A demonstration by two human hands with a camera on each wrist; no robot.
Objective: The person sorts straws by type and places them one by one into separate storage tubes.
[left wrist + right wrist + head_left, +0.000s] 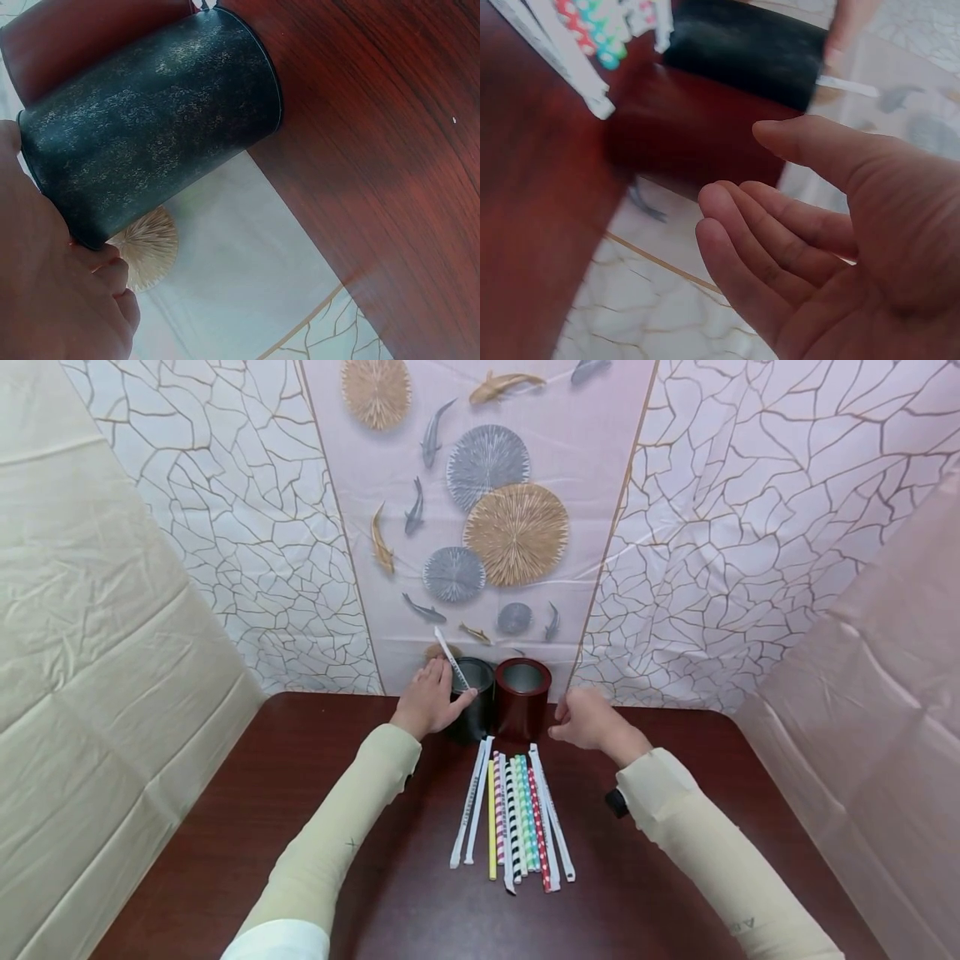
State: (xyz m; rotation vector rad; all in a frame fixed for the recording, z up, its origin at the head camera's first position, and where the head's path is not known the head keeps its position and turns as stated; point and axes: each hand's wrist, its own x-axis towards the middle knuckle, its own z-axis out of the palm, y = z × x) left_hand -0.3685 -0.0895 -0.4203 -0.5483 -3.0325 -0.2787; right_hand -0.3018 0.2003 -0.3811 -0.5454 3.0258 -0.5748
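My left hand (432,698) grips the open top of a black can (475,718), thumb at the rim and the other fingers round its far left side. A paper-wrapped straw (448,652) stands inside this can, leaning left and sticking out above the rim. Right beside it stands a dark red can (522,706) with a grey inside. My right hand (588,720) hovers just to the right of the red can, holding nothing; the right wrist view shows its fingers (787,240) loosely bent, with the thumb apart from them.
In front of the cans, a row of straws lies on the dark wood table (405,893): a yellow straw (492,822), several striped or dotted ones, and several in white wrappers. A patterned cloth wall (480,527) rises right behind the cans.
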